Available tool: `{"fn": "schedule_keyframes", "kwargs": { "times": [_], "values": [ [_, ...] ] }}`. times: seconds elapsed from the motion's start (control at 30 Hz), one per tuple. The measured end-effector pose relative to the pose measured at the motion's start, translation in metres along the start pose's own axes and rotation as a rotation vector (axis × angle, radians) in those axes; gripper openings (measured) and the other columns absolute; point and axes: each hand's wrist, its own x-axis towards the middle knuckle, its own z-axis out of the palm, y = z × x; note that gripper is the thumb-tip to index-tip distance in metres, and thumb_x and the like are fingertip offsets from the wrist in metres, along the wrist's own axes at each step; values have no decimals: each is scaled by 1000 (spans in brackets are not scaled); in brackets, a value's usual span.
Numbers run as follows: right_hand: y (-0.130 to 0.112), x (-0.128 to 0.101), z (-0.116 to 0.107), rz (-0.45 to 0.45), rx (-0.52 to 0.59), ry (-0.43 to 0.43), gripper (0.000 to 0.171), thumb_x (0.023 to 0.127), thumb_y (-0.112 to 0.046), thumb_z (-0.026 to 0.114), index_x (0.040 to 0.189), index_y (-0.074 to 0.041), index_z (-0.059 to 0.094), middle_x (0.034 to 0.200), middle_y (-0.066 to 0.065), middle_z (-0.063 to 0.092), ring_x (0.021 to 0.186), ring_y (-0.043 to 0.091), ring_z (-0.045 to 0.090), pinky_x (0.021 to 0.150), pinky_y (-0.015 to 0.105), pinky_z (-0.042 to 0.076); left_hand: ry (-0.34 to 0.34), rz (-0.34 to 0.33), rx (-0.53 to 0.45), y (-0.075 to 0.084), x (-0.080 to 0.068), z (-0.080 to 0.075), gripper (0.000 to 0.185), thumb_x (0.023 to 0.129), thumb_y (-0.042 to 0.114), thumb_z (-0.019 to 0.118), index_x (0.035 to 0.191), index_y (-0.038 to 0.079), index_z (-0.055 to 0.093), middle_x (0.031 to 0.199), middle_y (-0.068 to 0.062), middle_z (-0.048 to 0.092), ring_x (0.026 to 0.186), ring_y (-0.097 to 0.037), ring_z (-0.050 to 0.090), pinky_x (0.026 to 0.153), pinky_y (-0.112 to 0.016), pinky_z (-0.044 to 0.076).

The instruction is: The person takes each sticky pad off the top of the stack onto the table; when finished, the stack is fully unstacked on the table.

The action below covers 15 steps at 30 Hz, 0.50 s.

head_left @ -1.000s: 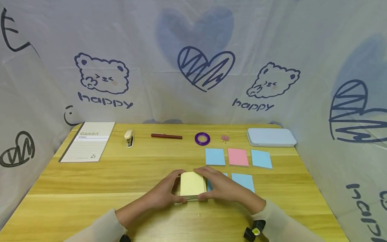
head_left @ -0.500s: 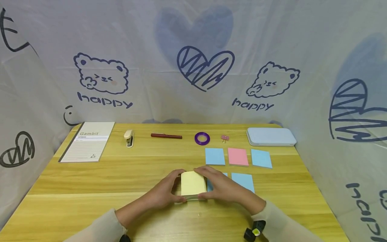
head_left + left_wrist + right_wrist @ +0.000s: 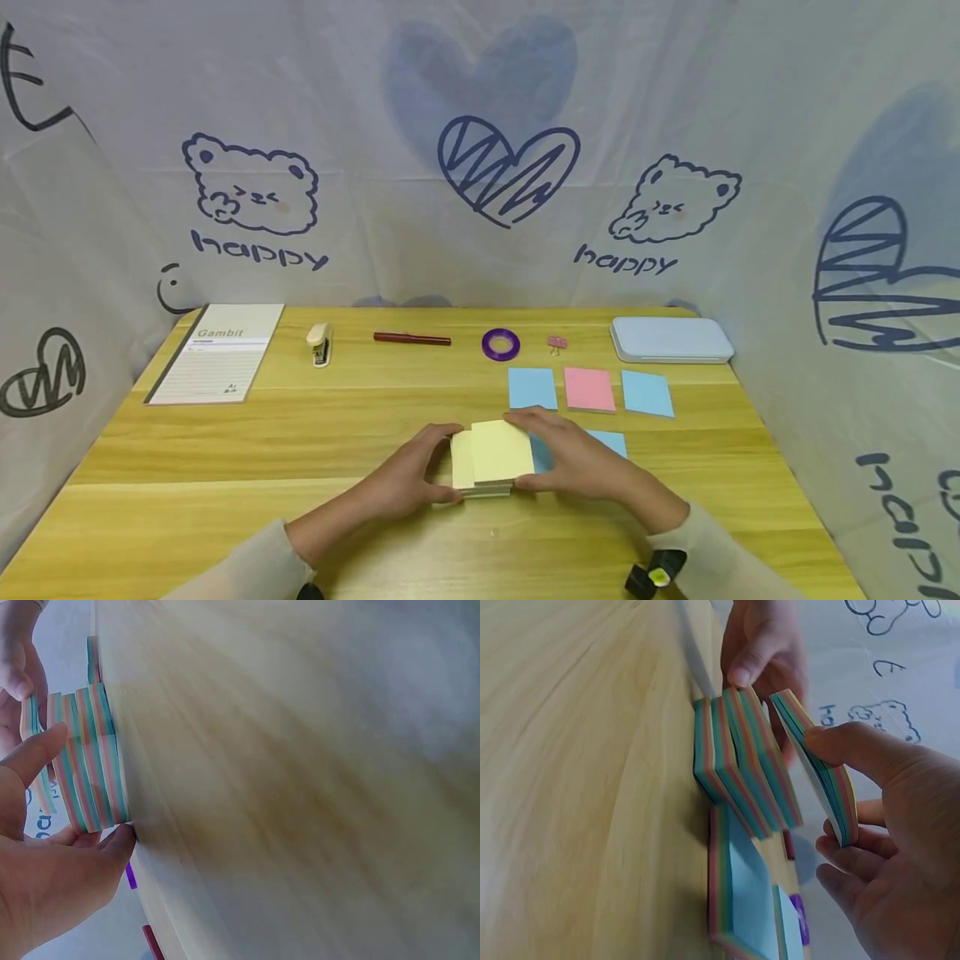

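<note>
A thick stack of sticky notes (image 3: 462,467) with a yellow top and striped multicolour edges (image 3: 739,769) stands on the wooden table (image 3: 300,450), near the front middle. My left hand (image 3: 438,465) grips its left side between thumb and fingers (image 3: 45,746). My right hand (image 3: 551,458) pinches the upper block of notes (image 3: 504,450), which sits shifted right and tilted up off the lower stack; the thumb presses on this block (image 3: 821,776) in the right wrist view. A blue pad (image 3: 742,892) lies flat beside the stack, under my right hand.
Along the back lie a Gambit notebook (image 3: 217,352), stapler (image 3: 320,342), dark red pen (image 3: 412,338), purple tape ring (image 3: 501,343), pink clip (image 3: 557,343) and pale blue case (image 3: 670,340). Blue (image 3: 532,387), pink (image 3: 588,389) and blue (image 3: 647,393) pads lie behind my right hand.
My right hand has slid to the right, drawing the top block of notes off the stack and tilting it up. My left hand has stayed on the lower stack.
</note>
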Motion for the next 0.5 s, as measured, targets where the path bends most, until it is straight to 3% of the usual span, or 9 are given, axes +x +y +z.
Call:
{"fn": "schedule_keyframes", "kwargs": {
  "times": [0.3, 0.5],
  "values": [
    [25, -33, -16, 87, 21, 62, 85, 87, -42, 83, 158, -17, 43, 159, 8, 45, 147, 38, 39, 115, 62, 36, 7, 0, 4, 1, 0, 0, 86, 84, 17, 87, 154, 2, 39, 148, -18, 47, 142, -39, 43, 118, -57, 33],
    [44, -58, -27, 145, 48, 104, 85, 86, -38, 85, 156, -13, 45, 157, 8, 47, 143, 36, 45, 113, 55, 42, 7, 4, 6, 2, 0, 0, 86, 84, 19, 88, 154, 3, 40, 147, -16, 49, 140, -38, 44, 117, -59, 34]
  ]
}}
